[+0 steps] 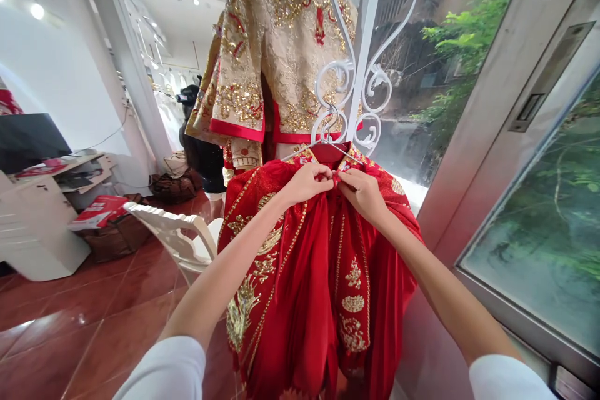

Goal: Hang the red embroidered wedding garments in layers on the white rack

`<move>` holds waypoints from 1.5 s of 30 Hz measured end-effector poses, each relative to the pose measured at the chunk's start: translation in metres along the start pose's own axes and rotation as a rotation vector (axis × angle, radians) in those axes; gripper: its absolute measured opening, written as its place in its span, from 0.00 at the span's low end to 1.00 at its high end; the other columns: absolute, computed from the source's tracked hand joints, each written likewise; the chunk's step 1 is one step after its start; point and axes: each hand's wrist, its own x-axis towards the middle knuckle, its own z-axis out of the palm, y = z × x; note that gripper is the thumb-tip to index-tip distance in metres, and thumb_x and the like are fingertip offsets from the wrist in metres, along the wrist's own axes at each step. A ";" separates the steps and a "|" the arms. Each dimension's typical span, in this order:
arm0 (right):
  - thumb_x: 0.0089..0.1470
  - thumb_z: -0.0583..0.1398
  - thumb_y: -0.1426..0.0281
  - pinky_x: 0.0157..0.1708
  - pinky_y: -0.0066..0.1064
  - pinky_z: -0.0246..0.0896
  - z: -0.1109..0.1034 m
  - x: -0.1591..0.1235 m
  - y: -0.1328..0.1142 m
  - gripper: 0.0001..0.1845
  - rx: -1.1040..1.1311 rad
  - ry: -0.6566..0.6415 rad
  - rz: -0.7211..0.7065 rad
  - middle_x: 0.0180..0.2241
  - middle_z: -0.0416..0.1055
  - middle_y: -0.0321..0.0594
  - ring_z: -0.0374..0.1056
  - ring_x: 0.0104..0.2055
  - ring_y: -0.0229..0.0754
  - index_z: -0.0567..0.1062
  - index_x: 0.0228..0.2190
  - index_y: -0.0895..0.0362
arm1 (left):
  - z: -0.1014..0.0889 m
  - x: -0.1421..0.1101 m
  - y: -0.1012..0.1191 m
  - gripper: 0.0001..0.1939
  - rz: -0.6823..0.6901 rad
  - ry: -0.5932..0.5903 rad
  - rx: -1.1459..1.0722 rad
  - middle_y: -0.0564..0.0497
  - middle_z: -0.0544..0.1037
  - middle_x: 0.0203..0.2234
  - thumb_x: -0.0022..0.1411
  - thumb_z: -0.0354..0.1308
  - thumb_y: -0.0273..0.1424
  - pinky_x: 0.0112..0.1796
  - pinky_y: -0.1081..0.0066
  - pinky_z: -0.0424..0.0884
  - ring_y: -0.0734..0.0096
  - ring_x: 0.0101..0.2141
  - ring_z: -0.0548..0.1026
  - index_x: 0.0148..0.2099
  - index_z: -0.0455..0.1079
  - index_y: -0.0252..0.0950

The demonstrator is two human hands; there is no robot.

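Note:
A red robe (300, 281) with gold embroidery and bead trim hangs on a thin hanger (330, 117) in front of me. At its neckline, just under the patterned collar (355, 156), both hands meet. My left hand (310, 184) pinches the red fabric at the collar opening with thumb and forefinger. Close beside it on the right, my right hand (363, 192) pinches the other edge of the opening. A small red piece, perhaps a fastening, shows between the fingertips; its detail is too small to make out.
A white scrolled metal stand (360, 75) holds the hanger. Behind hangs a cream and gold jacket (290, 44) with red hems. A white chair (182, 234) stands left, beyond it a desk (35, 225) with a monitor (32, 142). A framed glass door (539, 212) is close on the right.

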 end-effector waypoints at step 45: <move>0.50 0.52 0.75 0.35 0.33 0.58 -0.038 -0.022 0.033 0.14 -0.460 0.176 0.156 0.36 0.71 0.43 0.63 0.38 0.45 0.70 0.40 0.58 | 0.015 -0.027 -0.004 0.04 -0.091 0.210 -0.215 0.56 0.66 0.21 0.52 0.52 0.27 0.26 0.76 0.58 0.78 0.23 0.63 0.34 0.64 0.34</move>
